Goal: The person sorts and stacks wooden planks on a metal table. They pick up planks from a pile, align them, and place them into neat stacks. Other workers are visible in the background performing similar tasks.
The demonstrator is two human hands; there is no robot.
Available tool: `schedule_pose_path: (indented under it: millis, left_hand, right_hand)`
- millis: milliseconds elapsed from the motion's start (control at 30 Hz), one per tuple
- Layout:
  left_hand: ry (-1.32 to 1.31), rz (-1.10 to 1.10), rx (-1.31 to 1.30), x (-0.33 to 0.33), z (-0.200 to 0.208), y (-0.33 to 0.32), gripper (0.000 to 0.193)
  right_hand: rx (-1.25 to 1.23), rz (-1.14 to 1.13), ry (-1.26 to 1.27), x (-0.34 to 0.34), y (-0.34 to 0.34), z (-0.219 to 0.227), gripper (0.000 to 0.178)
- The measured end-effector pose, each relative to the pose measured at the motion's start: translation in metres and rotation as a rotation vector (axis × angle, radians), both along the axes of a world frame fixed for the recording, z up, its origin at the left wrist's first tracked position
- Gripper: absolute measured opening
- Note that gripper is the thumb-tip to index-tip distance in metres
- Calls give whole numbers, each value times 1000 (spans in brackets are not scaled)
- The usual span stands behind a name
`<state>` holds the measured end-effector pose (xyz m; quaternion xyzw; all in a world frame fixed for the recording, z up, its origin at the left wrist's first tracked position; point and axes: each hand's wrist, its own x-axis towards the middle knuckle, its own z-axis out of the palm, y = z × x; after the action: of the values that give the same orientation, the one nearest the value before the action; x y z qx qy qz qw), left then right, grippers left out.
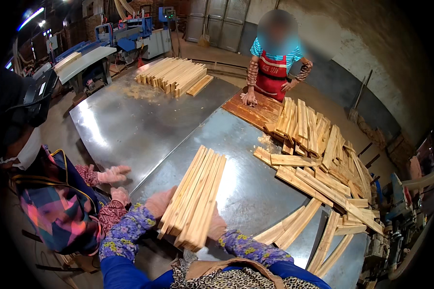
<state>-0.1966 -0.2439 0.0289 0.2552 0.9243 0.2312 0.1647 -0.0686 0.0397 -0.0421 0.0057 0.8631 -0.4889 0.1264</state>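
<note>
A bundle of pale wooden strips (pixel 193 192) lies lengthwise in front of me, its near ends reaching past the edge of the metal table (pixel 178 144). My left hand (pixel 160 202), in a pinkish glove, presses on the bundle's left side, with its fingertips partly hidden by the wood. On the opposite side my right hand (pixel 217 225), gloved alike, grips the bundle near its close end; its fingers are mostly behind the strips. Both forearms wear purple flowered sleeves. The strips sit side by side, their near ends slightly uneven.
Loose wooden strips (pixel 318 178) pile along the table's right side. A neat stack of strips (pixel 173 74) lies at the far left. Close on my left, a co-worker (pixel 58 197) holds out gloved hands. Another person in a red apron (pixel 271 77) leans on a brown board (pixel 250 108).
</note>
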Motion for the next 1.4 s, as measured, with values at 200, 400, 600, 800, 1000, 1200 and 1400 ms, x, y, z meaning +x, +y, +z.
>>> schedule_pose_path:
  millis: [200, 400, 600, 800, 1000, 1200, 1400]
  left_hand:
    - [-183, 94, 76, 31, -58, -39, 57]
    - [-62, 443, -101, 62, 7, -4, 76]
    - [257, 338, -307, 83, -47, 6, 107]
    - [225, 331, -288, 82, -42, 3, 106]
    - [452, 181, -80, 41, -17, 87, 84]
    - [219, 41, 164, -60, -48, 293, 82]
    - [336, -179, 249, -220, -76, 499, 69]
  right_hand:
    - [-60, 79, -302, 20, -31, -8, 107]
    - [49, 201, -394, -13, -48, 48, 98]
    - [290, 161, -287, -76, 94, -19, 78]
    - [635, -729, 208, -171, 507, 117, 48]
    - [707, -1366, 548, -62, 706, 248, 65]
    - [794, -502, -249, -93, 537, 102, 79]
    - [949, -289, -257, -136, 538, 0, 123]
